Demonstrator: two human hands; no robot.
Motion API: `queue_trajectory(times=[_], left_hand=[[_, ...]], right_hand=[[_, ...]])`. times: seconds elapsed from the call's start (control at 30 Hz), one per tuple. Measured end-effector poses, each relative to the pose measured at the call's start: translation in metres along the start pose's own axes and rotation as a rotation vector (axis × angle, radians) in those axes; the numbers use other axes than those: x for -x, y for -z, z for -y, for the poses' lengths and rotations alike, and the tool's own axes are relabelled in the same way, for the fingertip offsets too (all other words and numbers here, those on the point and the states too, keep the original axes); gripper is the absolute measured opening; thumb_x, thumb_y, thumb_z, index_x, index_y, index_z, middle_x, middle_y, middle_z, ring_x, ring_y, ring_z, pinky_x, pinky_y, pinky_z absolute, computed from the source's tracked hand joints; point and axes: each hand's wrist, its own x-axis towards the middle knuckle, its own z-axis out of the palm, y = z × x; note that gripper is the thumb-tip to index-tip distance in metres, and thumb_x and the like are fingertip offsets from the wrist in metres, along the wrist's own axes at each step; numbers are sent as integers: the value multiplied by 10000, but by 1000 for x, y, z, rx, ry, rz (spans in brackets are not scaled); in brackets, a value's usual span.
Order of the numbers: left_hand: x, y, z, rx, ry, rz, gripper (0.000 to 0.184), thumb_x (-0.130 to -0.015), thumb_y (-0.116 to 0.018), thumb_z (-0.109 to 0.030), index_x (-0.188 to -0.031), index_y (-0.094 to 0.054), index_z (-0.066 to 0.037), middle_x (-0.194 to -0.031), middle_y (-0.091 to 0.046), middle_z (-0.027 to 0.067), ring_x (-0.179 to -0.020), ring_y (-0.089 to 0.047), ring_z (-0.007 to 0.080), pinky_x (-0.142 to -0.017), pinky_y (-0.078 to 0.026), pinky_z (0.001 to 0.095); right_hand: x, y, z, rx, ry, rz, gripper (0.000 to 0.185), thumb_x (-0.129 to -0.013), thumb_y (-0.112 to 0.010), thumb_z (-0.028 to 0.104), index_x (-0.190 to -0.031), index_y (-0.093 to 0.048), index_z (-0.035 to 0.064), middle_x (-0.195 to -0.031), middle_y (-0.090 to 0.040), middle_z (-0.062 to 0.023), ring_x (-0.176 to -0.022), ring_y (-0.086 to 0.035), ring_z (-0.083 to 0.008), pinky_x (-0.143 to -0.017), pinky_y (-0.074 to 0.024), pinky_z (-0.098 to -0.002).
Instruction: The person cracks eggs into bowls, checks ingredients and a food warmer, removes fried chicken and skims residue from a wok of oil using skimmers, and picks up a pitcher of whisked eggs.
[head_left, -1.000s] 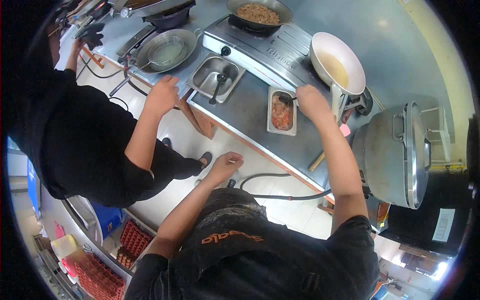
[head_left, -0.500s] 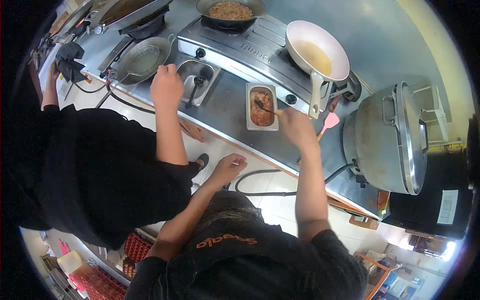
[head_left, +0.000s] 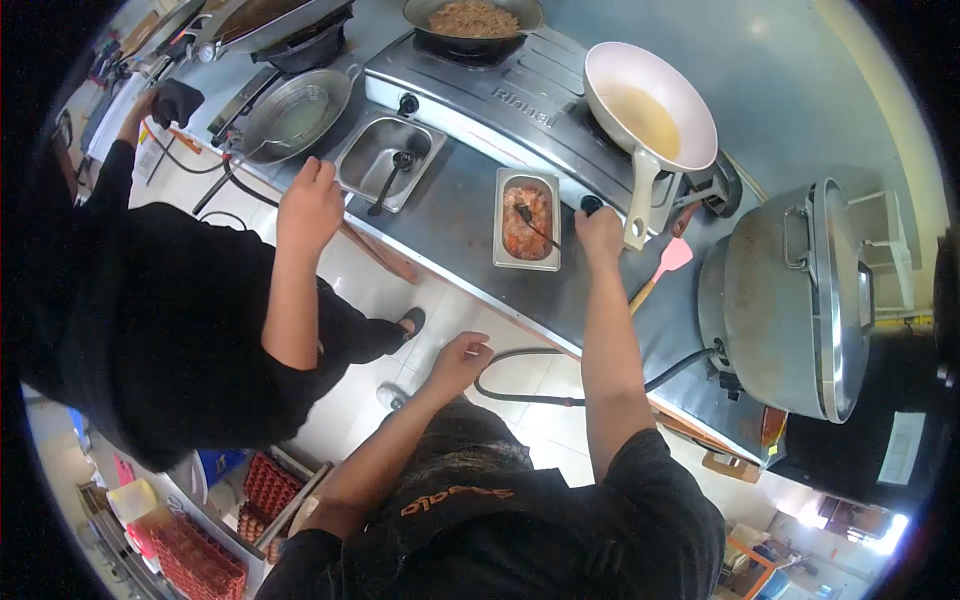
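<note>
At the front of the gas stove (head_left: 480,125), my right hand (head_left: 598,238) has its fingers closed at the stove knob (head_left: 591,204). Left of that hand, a metal tray (head_left: 528,265) holds a chunky reddish mix (head_left: 524,228), with a dark spoon (head_left: 538,228) resting in it. Above the hand is a white frying pan (head_left: 700,120) with yellowish liquid, on the right burner; its handle (head_left: 643,195) points toward me. My left hand (head_left: 460,364) hangs before the counter edge, fingers loosely curled, with nothing seen in it.
A pink spatula (head_left: 675,255) lies right of my forearm, beside a large cooker (head_left: 770,290). Left stand a small steel tray (head_left: 428,165) with a black ladle (head_left: 388,185) and a pan with a strainer (head_left: 300,110). A co-worker's arm (head_left: 300,250) reaches in close at left.
My right hand has let go of the spoon in the tray and moved to the stove knob. The co-worker's near arm has drawn slightly left; my left hand has barely moved.
</note>
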Motion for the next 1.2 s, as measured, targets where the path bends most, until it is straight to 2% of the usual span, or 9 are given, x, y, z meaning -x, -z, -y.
queue_trajectory(times=[0.17,0.27,0.3,0.4,0.5,0.6,0.8,0.93,1.2], left_hand=[[14,16,1,12,32,-94,338,-861,-601,-134,-1168,-511,-26,-977,-603,49,-852,-573,115,-711,-487,256],[23,28,-13,-23,40,-166,313,-855,-585,-104,-1151,-523,-24,-999,-613,51,-870,-582,123,-706,-491,262],[22,36,-13,-42,8,-190,307,-854,-582,-100,-1146,-526,-23,-990,-615,50,-868,-585,125,-705,-491,262],[25,44,-28,-21,-10,-243,311,-873,-588,-140,-1152,-531,-16,-936,-612,44,-832,-596,128,-695,-496,266],[7,45,-60,28,-63,-243,342,-889,-592,-184,-1167,-522,4,-910,-603,41,-808,-594,120,-683,-495,265],[-18,27,-71,51,-141,-291,394,-889,-607,-215,-1179,-508,33,-899,-597,42,-790,-585,116,-666,-491,261],[-107,-4,-52,-44,-164,-614,390,-884,-614,-207,-1164,-505,41,-872,-605,46,-742,-575,119,-631,-490,265],[-86,-35,-83,343,-135,-305,232,-864,-624,-107,-1049,-543,8,-856,-606,50,-771,-600,121,-662,-535,276],[-61,-92,-66,289,-149,-625,123,-824,-614,5,-926,-559,44,-780,-603,52,-641,-578,115,-552,-495,251]], right_hand=[[-14,-14,-10,223,255,-15,304,-787,-594,266,-796,-670,-28,-841,-659,-236,-840,-647,-389,-777,-515,-445],[13,4,-24,115,169,6,314,-818,-604,273,-924,-662,-17,-918,-661,-220,-876,-643,-375,-777,-513,-434],[8,-3,-44,23,272,239,303,-880,-559,267,-959,-632,-16,-924,-665,-177,-812,-650,-334,-735,-526,-431],[72,8,-45,-953,-105,626,244,-926,-512,201,-1008,-585,-17,-974,-629,-139,-782,-624,-273,-705,-540,-407],[97,0,-30,-1506,-311,753,179,-949,-465,121,-1031,-532,-24,-979,-579,-114,-786,-588,-225,-712,-553,-385],[94,-18,-27,-1539,-259,668,163,-941,-465,81,-1049,-484,-39,-1009,-545,-138,-827,-581,-239,-750,-557,-396],[84,-4,-30,-1341,-237,667,97,-909,-456,28,-946,-540,-5,-729,-521,-50,-594,-552,-170,-683,-578,-422],[78,6,-46,-1265,-103,768,133,-872,-430,-25,-942,-542,-4,-720,-540,-51,-554,-530,-127,-644,-578,-386],[85,25,-69,-1219,46,954,110,-880,-470,-20,-967,-532,9,-798,-594,-53,-593,-537,-93,-605,-567,-316]])
